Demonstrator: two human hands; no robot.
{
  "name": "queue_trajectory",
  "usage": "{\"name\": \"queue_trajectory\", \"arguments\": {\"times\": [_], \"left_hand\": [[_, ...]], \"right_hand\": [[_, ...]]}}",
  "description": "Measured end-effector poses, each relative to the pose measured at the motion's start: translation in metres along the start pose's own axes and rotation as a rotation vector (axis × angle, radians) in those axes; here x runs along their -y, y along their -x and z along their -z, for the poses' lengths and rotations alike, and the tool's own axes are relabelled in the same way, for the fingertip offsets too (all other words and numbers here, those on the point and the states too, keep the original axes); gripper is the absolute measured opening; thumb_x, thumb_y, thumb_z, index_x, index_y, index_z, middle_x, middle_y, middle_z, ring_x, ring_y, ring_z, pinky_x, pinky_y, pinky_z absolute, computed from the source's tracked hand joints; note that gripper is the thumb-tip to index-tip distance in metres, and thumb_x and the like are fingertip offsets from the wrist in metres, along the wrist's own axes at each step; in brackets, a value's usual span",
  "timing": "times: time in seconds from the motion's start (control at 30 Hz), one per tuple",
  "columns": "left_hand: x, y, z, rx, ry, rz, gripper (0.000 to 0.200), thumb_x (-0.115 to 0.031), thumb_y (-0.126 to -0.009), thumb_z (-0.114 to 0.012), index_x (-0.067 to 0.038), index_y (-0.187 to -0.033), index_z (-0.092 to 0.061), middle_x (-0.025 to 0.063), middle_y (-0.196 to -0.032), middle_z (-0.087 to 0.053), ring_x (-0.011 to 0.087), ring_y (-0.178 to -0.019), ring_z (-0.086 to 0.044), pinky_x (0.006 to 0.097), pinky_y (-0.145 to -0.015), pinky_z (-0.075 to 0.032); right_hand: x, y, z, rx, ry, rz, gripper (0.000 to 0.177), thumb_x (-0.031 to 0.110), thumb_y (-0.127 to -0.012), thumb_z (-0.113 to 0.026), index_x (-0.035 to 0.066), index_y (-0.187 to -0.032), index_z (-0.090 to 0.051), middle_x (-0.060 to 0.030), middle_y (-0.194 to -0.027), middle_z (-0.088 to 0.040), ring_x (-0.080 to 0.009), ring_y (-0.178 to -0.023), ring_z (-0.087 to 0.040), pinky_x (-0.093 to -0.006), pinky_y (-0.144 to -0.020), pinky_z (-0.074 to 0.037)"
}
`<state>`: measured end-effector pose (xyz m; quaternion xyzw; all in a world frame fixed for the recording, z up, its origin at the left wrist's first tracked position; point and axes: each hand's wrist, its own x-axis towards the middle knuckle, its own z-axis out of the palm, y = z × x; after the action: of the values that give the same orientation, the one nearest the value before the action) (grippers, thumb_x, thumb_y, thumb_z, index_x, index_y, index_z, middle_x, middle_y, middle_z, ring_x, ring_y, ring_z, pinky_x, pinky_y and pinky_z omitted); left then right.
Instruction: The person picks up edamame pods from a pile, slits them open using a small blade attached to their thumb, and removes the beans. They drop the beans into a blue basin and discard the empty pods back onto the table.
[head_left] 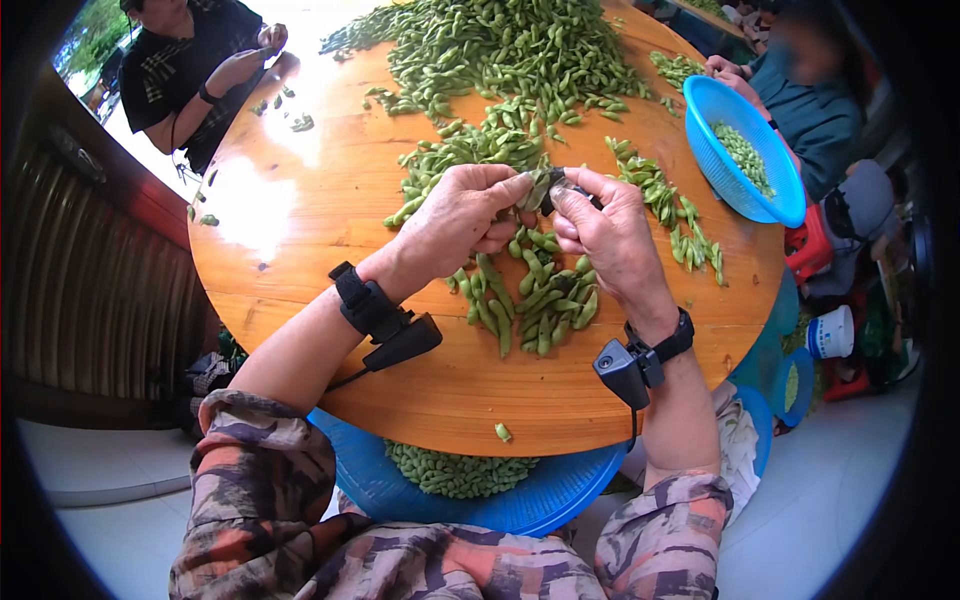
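Note:
Above the table's middle, my left hand (455, 222) pinches a green soybean pod (540, 186) between thumb and forefinger. My right hand (612, 228) meets it from the other side, its thumb and forefinger closed at the same pod. A small black piece (548, 203) shows at the right fingertips; its kind is not clear. Below the hands lies a loose cluster of soybean pods (545, 305). Against my lap, partly under the table edge, a blue basket (590, 490) holds shelled soybeans (455, 470).
A large pile of pods (510, 50) covers the far part of the round wooden table (400, 385). Flattened pods (690, 235) lie to the right. One person (195, 70) works at far left; another (825, 130) sits at right behind a blue basket (792, 205).

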<state>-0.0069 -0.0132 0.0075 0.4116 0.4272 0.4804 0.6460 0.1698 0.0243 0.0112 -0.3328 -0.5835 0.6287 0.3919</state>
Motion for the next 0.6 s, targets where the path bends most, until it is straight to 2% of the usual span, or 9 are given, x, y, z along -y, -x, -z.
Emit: {"name": "queue_trajectory", "arguments": {"times": [0.07, 0.13, 0.17, 0.23, 0.27, 0.3, 0.4, 0.6], "left_hand": [[-0.005, 0.003, -0.006, -0.006, 0.012, 0.019, 0.019, -0.022, -0.1, -0.053, -0.005, -0.094, -0.059, -0.0005, -0.077, -0.055, 0.0009, -0.055, -0.037, 0.0178, -0.046, -0.03], [-0.005, 0.005, -0.006, -0.016, 0.024, 0.038, 0.018, -0.021, -0.1, -0.052, -0.006, -0.093, -0.058, -0.0016, -0.076, -0.052, 0.0014, -0.058, -0.038, 0.018, -0.047, -0.031], [-0.002, 0.004, -0.003, 0.006, 0.023, -0.001, 0.018, -0.019, -0.098, -0.051, -0.004, -0.091, -0.057, -0.0007, -0.077, -0.052, 0.0031, -0.061, -0.041, 0.0188, -0.049, -0.034], [0.003, 0.003, 0.0, 0.026, 0.021, -0.04, 0.018, -0.018, -0.096, -0.05, -0.002, -0.09, -0.056, 0.0001, -0.079, -0.052, 0.0048, -0.064, -0.045, 0.0196, -0.05, -0.036], [0.006, 0.003, -0.002, 0.006, 0.073, -0.019, 0.013, -0.015, -0.096, -0.049, -0.006, -0.087, -0.053, -0.0017, -0.077, -0.046, 0.0052, -0.063, -0.043, 0.0202, -0.051, -0.035], [0.007, 0.003, -0.004, -0.013, 0.126, 0.002, 0.013, -0.011, -0.096, -0.047, -0.01, -0.084, -0.049, -0.0034, -0.076, -0.041, 0.0056, -0.063, -0.041, 0.0209, -0.053, -0.034], [0.005, 0.005, -0.011, -0.094, 0.16, 0.02, 0.012, -0.011, -0.096, -0.047, -0.011, -0.084, -0.047, -0.0035, -0.076, -0.04, 0.0069, -0.063, -0.042, 0.0216, -0.053, -0.034], [0.013, 0.0, -0.007, -0.012, 0.27, -0.02, 0.011, -0.011, -0.097, -0.05, -0.011, -0.086, -0.049, -0.0029, -0.077, -0.044, 0.0082, -0.065, -0.044, 0.022, -0.053, -0.033]], "right_hand": [[-0.001, 0.0, -0.001, -0.001, -0.012, -0.014, 0.017, 0.008, -0.095, -0.054, -0.005, -0.1, -0.064, 0.0027, -0.067, -0.051, -0.001, -0.056, -0.045, -0.0187, -0.046, -0.036], [-0.002, 0.001, -0.003, -0.057, 0.263, 0.043, 0.015, 0.006, -0.092, -0.056, -0.006, -0.098, -0.064, -0.0029, -0.07, -0.056, -0.0067, -0.059, -0.052, -0.0247, -0.05, -0.042], [-0.007, 0.0, -0.003, -0.054, 0.264, 0.042, 0.015, 0.006, -0.092, -0.056, -0.006, -0.098, -0.064, -0.0029, -0.07, -0.056, -0.0067, -0.059, -0.052, -0.0247, -0.05, -0.042], [-0.015, -0.002, -0.008, -0.122, 0.505, 0.327, 0.015, 0.004, -0.088, -0.059, -0.006, -0.098, -0.064, -0.0105, -0.077, -0.061, -0.0159, -0.065, -0.059, -0.0309, -0.059, -0.047], [-0.016, -0.001, -0.008, -0.142, 0.596, 0.378, 0.017, 0.002, -0.085, -0.06, -0.006, -0.099, -0.064, -0.0154, -0.084, -0.062, -0.0229, -0.072, -0.062, -0.0333, -0.065, -0.048], [-0.016, -0.001, -0.009, -0.141, 0.595, 0.377, 0.017, 0.002, -0.085, -0.06, -0.006, -0.099, -0.064, -0.0154, -0.084, -0.062, -0.0229, -0.072, -0.062, -0.0333, -0.065, -0.048], [-0.016, -0.002, -0.008, -0.149, 0.605, 0.381, 0.017, 0.002, -0.085, -0.06, -0.006, -0.099, -0.065, -0.0155, -0.084, -0.062, -0.0236, -0.071, -0.062, -0.0327, -0.064, -0.048], [-0.014, -0.003, -0.004, -0.127, 0.523, 0.293, 0.017, 0.003, -0.084, -0.061, -0.005, -0.099, -0.065, -0.0165, -0.085, -0.062, -0.0272, -0.073, -0.063, -0.0341, -0.065, -0.049]]}}
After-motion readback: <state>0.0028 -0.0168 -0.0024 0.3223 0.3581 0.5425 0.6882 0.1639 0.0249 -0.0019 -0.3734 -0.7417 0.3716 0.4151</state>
